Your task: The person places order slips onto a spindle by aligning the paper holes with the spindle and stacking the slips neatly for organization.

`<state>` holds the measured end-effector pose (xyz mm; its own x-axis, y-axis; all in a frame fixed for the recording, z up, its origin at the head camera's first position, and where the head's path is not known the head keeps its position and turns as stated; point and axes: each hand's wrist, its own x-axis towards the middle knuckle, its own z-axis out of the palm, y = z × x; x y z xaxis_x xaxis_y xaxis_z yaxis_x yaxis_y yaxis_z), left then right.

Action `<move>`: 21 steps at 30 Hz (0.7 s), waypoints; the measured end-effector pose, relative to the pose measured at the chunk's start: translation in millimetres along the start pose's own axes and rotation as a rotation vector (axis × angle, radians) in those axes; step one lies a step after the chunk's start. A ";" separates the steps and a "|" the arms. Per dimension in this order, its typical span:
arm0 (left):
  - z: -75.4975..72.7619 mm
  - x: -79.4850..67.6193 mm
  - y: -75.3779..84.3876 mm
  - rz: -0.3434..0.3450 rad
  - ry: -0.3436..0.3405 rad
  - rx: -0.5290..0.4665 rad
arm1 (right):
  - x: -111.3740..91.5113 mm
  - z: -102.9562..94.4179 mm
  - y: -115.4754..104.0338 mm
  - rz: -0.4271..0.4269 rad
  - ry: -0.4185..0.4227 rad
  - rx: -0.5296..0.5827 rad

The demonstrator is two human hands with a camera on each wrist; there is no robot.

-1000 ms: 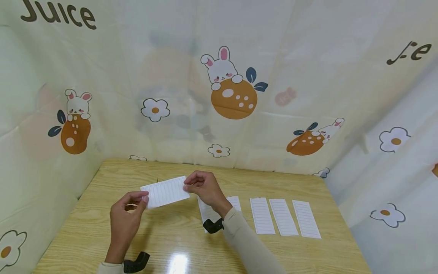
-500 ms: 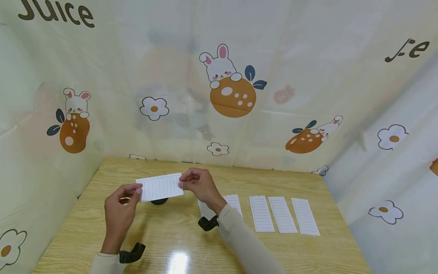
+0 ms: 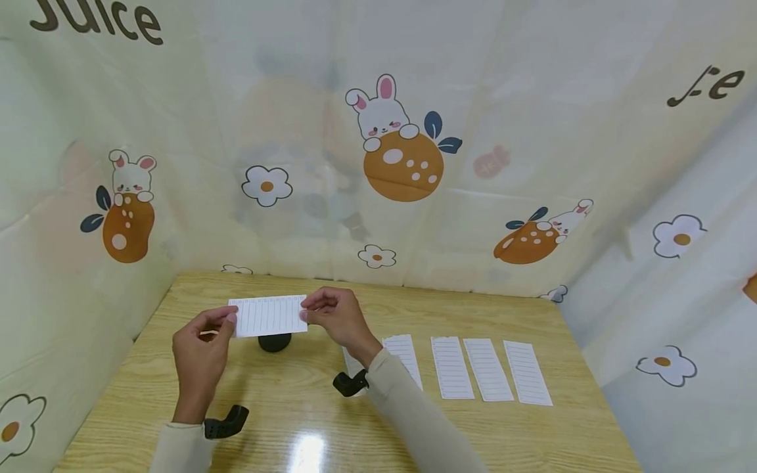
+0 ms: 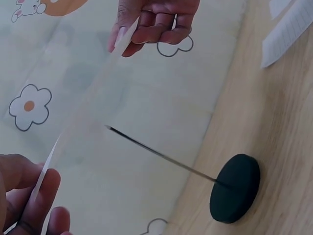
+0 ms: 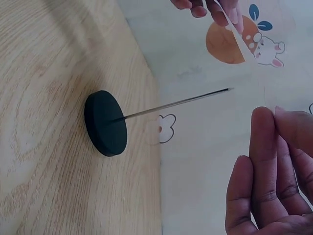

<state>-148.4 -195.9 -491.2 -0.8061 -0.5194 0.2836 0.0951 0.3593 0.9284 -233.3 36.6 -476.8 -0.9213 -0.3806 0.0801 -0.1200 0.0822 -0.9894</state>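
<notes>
A white lined paper slip (image 3: pixel 269 316) is stretched level between both hands above the table. My left hand (image 3: pixel 202 361) pinches its left end between thumb and fingers; my right hand (image 3: pixel 340 320) pinches the right end the same way. Under the slip stands a bill spike, its round black base (image 3: pixel 275 343) on the table. In the left wrist view the spike's thin metal rod (image 4: pixel 161 154) points up, its tip just below the slip. The right wrist view shows the same rod (image 5: pixel 178 103) and the left hand (image 5: pixel 215 7) beyond; there the slip appears nearly edge-on.
Three lined slips (image 3: pixel 452 368) lie in a row at the right of the wooden table (image 3: pixel 307 394). More paper (image 3: pixel 403 358) lies partly hidden beneath the right forearm. A printed curtain (image 3: pixel 307 131) encloses the table at the back and sides.
Both hands have carried the slip left and slightly away, and it has gone from tilted to nearly level. The black base has come into view beneath it.
</notes>
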 end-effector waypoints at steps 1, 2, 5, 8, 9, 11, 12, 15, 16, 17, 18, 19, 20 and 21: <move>0.5 1.1 -0.6 -0.001 0.007 0.000 | 0.3 0.7 -0.3 0.000 0.004 -0.001; 0.9 2.1 -1.0 -0.002 0.012 0.000 | 0.7 1.5 -0.5 0.000 0.007 -0.001; 1.6 4.3 -1.8 -0.008 0.030 -0.001 | 3.2 4.0 0.1 -0.002 0.020 0.006; 1.6 6.4 -1.4 -0.013 0.043 -0.002 | 6.3 6.7 1.2 -0.002 0.028 0.025; 1.4 7.2 -1.3 -0.014 0.048 -0.003 | 7.4 7.5 1.6 -0.003 0.029 0.030; 1.1 8.8 -1.2 -0.017 0.054 -0.004 | 8.9 9.2 2.0 -0.004 0.027 0.041; 0.7 9.7 -1.2 -0.017 0.056 -0.004 | 9.5 10.1 2.0 -0.003 0.027 0.045; -0.4 12.2 -0.9 -0.021 0.066 -0.007 | 11.6 13.1 1.9 0.000 0.033 0.055; -0.8 12.9 -0.8 -0.024 0.068 -0.006 | 12.3 14.2 2.0 0.004 0.036 0.062; -1.1 13.7 -0.9 -0.028 0.071 -0.003 | 13.1 15.4 2.2 0.008 0.039 0.067; -1.4 14.4 -0.9 -0.034 0.073 -0.001 | 14.0 16.7 2.4 0.013 0.042 0.073; -1.8 15.1 -0.8 -0.040 0.077 0.000 | 14.8 18.0 2.4 0.019 0.045 0.078; -2.1 15.9 -1.0 -0.047 0.079 0.001 | 15.7 19.2 2.8 0.024 0.046 0.081; -2.5 16.6 -1.0 -0.052 0.083 0.002 | 16.6 20.3 3.0 0.029 0.049 0.084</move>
<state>-160.5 -206.8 -486.8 -0.7588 -0.5997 0.2543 0.0534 0.3318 0.9418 -241.5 11.8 -480.9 -0.9410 -0.3338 0.0553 -0.0639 0.0146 -0.9979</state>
